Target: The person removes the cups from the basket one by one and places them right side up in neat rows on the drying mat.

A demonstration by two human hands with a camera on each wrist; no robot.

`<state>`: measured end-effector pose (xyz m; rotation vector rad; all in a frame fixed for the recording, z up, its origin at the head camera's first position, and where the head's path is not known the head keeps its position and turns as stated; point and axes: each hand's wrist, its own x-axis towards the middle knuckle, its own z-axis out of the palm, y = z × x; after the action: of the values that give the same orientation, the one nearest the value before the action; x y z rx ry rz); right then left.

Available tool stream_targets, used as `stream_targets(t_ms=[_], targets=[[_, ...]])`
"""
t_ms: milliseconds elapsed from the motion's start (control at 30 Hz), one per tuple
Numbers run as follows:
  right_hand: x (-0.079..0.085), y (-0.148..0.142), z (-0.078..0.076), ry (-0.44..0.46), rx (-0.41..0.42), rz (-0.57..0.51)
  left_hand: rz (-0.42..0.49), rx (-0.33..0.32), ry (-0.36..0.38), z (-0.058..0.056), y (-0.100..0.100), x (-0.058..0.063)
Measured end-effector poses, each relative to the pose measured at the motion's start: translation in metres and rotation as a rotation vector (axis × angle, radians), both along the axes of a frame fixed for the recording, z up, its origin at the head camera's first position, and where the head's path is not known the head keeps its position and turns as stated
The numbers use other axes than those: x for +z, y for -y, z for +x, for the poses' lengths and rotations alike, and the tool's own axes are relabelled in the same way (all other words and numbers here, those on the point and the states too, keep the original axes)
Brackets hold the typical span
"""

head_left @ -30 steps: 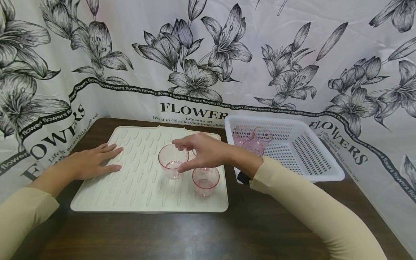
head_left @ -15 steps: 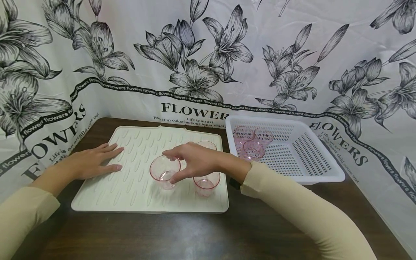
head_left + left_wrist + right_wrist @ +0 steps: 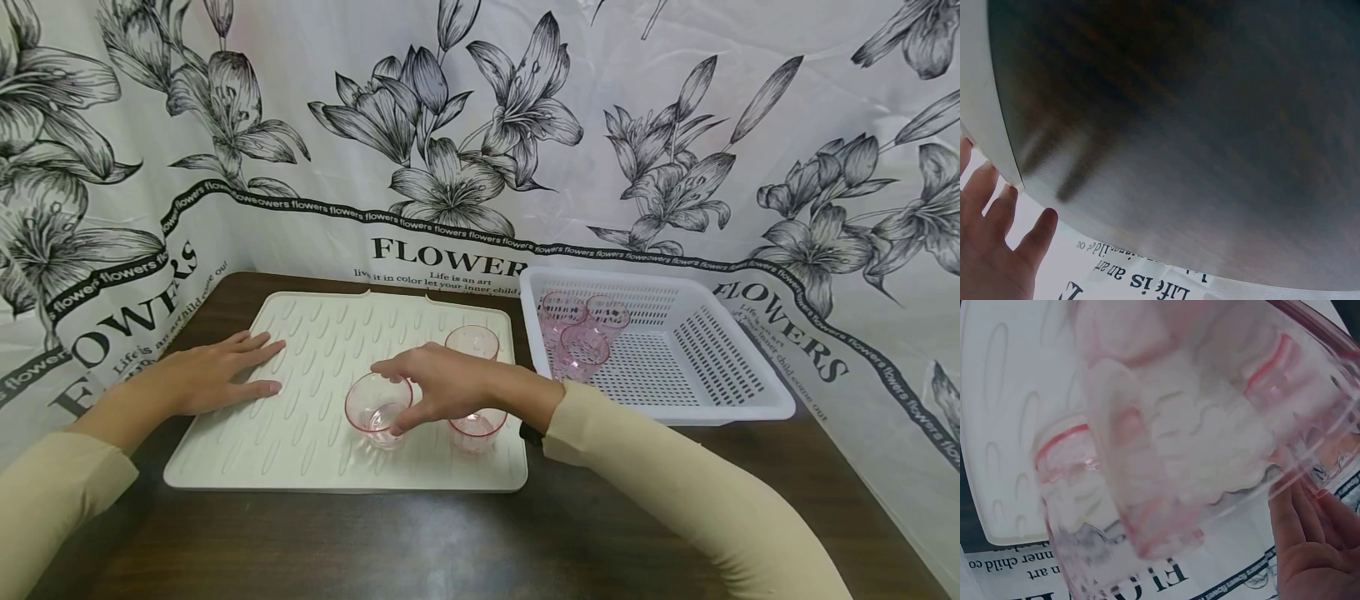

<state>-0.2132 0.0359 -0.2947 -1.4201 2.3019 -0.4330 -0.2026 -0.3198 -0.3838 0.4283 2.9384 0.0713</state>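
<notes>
Nearest, I have the bare front strip of the table [image 3: 337,537], short of the mat [image 3: 311,417]. Over the mat's near half, right of its middle, the right hand [image 3: 442,382] pinches a pink cup [image 3: 377,415] by its right side, thumb toward the near edge and fingers behind. The cup is upright, mouth up; I can't tell for sure whether its base touches the mat. Right of it, toward the mat's near right corner, stands a second cup [image 3: 476,429], partly covered by that hand. The left hand [image 3: 213,377] lies on the mat's left edge, fingers spread, and I take it to be steadying the mat. Farther back along the mat's right side stands a third cup [image 3: 472,340].

Just beyond the mat's right edge sits the white basket [image 3: 723,362], with three more cups [image 3: 585,346] grouped at its mat side. Behind the mat hangs the flowered sheet [image 3: 450,117].

I judge the step in hand to be setting the cup down, close to done. The next move, I think, calls for making sure the base is level, then opening the thumb and fingers without dragging the rim or knocking the second cup.
</notes>
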Motion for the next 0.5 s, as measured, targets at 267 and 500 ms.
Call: stream_targets(t_ms=[267,500], targets=[[-0.002,-0.002,-0.003,0.002,-0.009,0.031,0.002,0.003,0.004,0.000,0.000,0.001],[0.008,-0.011,-0.005,0.007,-0.053,0.061,0.004,0.004,0.009,0.000,0.001,0.000]])
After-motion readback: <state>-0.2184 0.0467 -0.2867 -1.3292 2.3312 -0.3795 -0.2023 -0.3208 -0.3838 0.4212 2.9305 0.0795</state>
